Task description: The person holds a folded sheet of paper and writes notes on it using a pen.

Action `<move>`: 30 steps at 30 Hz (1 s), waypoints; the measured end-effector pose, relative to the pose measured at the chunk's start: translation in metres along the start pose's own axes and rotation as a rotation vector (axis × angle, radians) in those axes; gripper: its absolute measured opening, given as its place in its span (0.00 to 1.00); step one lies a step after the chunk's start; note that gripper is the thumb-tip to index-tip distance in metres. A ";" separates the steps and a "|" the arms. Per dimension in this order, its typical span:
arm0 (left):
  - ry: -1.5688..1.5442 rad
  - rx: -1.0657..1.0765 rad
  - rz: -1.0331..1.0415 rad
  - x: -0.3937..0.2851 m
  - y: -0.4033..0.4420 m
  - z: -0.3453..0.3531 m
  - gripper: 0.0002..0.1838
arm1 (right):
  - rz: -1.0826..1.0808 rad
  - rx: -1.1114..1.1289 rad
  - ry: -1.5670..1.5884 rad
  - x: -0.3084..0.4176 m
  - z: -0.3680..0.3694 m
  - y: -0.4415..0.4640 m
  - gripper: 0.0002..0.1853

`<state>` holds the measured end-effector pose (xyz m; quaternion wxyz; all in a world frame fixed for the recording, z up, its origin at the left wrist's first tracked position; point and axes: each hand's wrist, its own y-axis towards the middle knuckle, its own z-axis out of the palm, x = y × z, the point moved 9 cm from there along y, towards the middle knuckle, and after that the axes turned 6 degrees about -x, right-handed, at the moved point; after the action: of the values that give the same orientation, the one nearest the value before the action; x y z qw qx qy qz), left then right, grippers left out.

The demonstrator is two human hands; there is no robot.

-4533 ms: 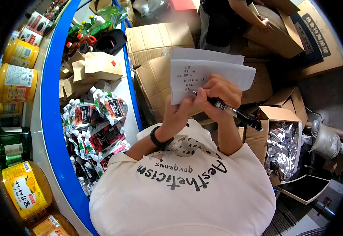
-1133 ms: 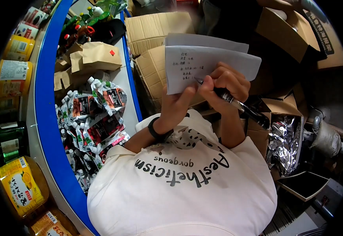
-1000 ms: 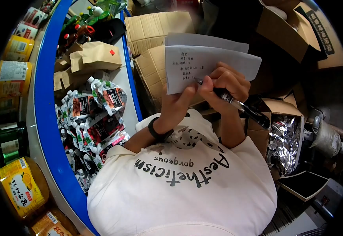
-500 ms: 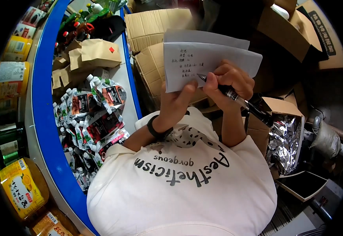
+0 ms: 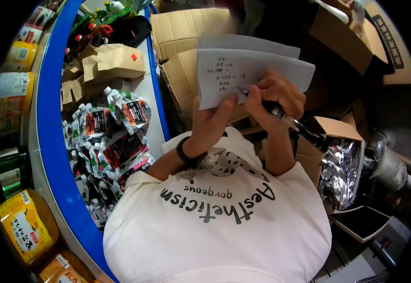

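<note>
A folded sheet of white paper [image 5: 257,61] with several short handwritten lines is held up in front of my chest. My left hand [image 5: 213,120] grips its lower edge, with the thumb on the front and the fingers hidden behind. In my right hand [image 5: 278,101] is a black pen [image 5: 304,132], pinched between thumb and fingers. Its tip is at the lowest written line, close to my left thumb; whether it touches the paper I cannot tell.
Left of me, a blue-edged shelf [image 5: 49,118] holds spouted pouches [image 5: 120,141], brown paper bags [image 5: 120,63] and bottles. Jars [image 5: 26,226] line the far left. Flattened cardboard [image 5: 191,28] lies beyond the paper. An open carton with silver foil packs [image 5: 340,174] stands at right. Another person's arm [image 5: 357,16] reaches over a box.
Another person's arm has come into view above the box at upper right. The pen tip has shifted slightly, and the view has moved a little. Both my hands keep their hold.
</note>
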<state>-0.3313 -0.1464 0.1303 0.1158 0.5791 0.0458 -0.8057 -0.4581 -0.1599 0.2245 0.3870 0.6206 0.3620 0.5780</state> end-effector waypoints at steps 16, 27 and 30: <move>-0.008 -0.013 -0.012 -0.001 0.000 0.000 0.08 | 0.027 -0.011 -0.009 -0.002 -0.002 -0.001 0.15; -0.012 -0.030 0.037 -0.003 0.000 -0.001 0.08 | 0.004 -0.001 -0.018 0.003 0.000 0.003 0.14; -0.021 -0.043 0.040 -0.004 -0.001 -0.001 0.07 | 0.000 0.018 -0.018 0.002 0.000 0.000 0.14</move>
<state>-0.3293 -0.1451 0.1342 0.1449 0.5688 0.0501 -0.8081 -0.4580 -0.1583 0.2258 0.3848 0.6293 0.3636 0.5689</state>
